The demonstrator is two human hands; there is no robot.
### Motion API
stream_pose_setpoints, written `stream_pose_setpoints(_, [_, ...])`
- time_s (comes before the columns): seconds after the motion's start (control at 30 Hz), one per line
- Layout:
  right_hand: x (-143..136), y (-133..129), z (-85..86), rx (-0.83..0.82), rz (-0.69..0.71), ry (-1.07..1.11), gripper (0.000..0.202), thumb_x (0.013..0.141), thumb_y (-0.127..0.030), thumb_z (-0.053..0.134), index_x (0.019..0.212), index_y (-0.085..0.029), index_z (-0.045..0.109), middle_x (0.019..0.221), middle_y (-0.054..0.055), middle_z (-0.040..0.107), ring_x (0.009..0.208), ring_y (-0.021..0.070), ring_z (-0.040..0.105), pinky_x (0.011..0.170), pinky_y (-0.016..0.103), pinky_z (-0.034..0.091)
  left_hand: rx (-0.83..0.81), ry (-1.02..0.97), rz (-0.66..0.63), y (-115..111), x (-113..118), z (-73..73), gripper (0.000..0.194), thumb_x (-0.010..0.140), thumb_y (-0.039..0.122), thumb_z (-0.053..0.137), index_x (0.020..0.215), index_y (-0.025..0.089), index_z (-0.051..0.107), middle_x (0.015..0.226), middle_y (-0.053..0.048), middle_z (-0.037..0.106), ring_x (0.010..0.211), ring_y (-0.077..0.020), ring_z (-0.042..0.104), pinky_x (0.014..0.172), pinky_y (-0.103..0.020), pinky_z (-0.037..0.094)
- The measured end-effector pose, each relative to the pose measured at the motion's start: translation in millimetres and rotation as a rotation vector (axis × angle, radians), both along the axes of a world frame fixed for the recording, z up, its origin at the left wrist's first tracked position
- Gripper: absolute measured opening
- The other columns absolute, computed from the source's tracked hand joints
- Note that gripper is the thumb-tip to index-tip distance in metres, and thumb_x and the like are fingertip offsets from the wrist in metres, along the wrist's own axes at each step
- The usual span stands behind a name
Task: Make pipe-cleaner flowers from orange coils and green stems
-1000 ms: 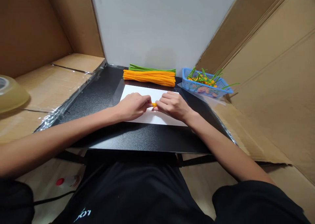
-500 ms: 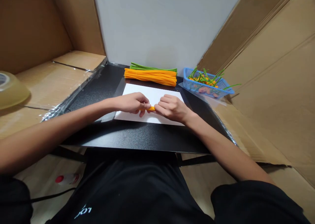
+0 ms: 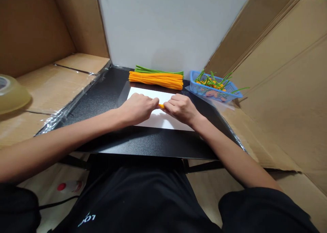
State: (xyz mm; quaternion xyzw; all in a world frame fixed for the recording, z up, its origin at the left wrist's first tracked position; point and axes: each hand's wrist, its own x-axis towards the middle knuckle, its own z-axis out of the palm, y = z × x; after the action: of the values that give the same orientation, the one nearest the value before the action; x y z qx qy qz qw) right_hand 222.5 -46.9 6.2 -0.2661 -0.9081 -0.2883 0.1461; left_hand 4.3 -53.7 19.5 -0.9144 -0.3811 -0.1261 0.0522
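Between my two hands runs a short stretch of orange pipe cleaner (image 3: pixel 161 106), looking twisted or bunched; its ends are hidden in my fingers. My left hand (image 3: pixel 140 108) is closed on its left end, knuckles up. Gripping the right end is my right hand (image 3: pixel 182 108), fingers curled. Both hands are over a white sheet (image 3: pixel 163 122) on the black table. Just beyond the sheet lie a bundle of orange pipe cleaners (image 3: pixel 155 79) and, behind it, a thinner bundle of green pipe cleaners (image 3: pixel 158 70).
At the back right stands a blue plastic basket (image 3: pixel 201 89) with orange and green pieces, some stems poking over its rim. A roll of clear tape (image 3: pixel 15 95) sits on the cardboard at left. Cardboard walls flank the black table (image 3: pixel 122 141); a bottle (image 3: pixel 71 186) is on the floor.
My left hand has turned over and closed into a fist around the orange pipe cleaner. Both hands have shifted slightly away from me, and less of the orange piece shows.
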Motion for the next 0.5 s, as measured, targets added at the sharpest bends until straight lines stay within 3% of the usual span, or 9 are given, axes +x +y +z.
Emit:
stream_pose_setpoints(0.07, [-1.6,-1.3,-0.1,0.032,0.009,-0.028,0.045,0.106,-0.028,0.042,0.068,-0.017,0.063,0.059,0.005,0.059,0.060,0.0176,0.044,0.061,0.035,0.028,-0.143,-0.059,-0.006,2.0,-1.6,5.0,0.023,0.096,0.022,0.051,0.084,0.014,0.069,0.069,-0.008,0.069,0.058,-0.0175,0.056,0.058,-0.029,0.032])
stream_pose_setpoints(0.13, [-3.9,-3.0,-0.6,0.039,0.021,-0.047,0.045,0.107,-0.027,0.041,0.069,-0.017,0.063,0.059,0.005,0.058,0.061,0.0179,0.044,0.061,0.035,0.028,-0.386,-0.154,-0.073,7.5,-6.1,9.3,0.031,0.096,0.025,0.050,0.074,0.014,0.068,0.065,-0.006,0.067,0.057,-0.0151,0.054,0.058,-0.027,0.035])
stream_pose_setpoints(0.23, [-8.4,-6.1,-1.6,0.027,0.040,-0.044,0.044,0.107,-0.027,0.040,0.070,-0.017,0.062,0.060,0.004,0.057,0.062,0.0180,0.043,0.061,0.035,0.027,-0.824,-0.279,-0.181,18.9,-15.3,11.7,0.038,0.096,0.041,0.050,0.075,0.014,0.068,0.062,-0.005,0.063,0.050,-0.0120,0.048,0.051,-0.026,0.036])
stream_pose_setpoints(0.3, [-11.3,-7.5,-2.2,0.017,0.053,-0.028,0.044,0.107,-0.028,0.040,0.071,-0.017,0.061,0.061,0.004,0.056,0.062,0.0178,0.043,0.062,0.034,0.026,-1.030,-0.329,-0.204,25.3,-20.8,11.3,0.042,0.093,0.050,0.054,0.075,0.014,0.066,0.060,-0.005,0.059,0.045,-0.0109,0.041,0.044,-0.026,0.032])
stream_pose_setpoints(0.5, [-13.5,-6.9,-2.1,-0.039,0.080,-0.044,0.040,0.107,-0.024,0.038,0.076,-0.017,0.063,0.064,0.005,0.058,0.064,0.0184,0.045,0.064,0.033,0.029,-1.259,-0.365,-0.238,31.8,-27.1,11.5,0.039,0.090,0.048,0.059,0.070,0.016,0.064,0.057,-0.006,0.053,0.043,-0.0102,0.035,0.039,-0.026,0.026])
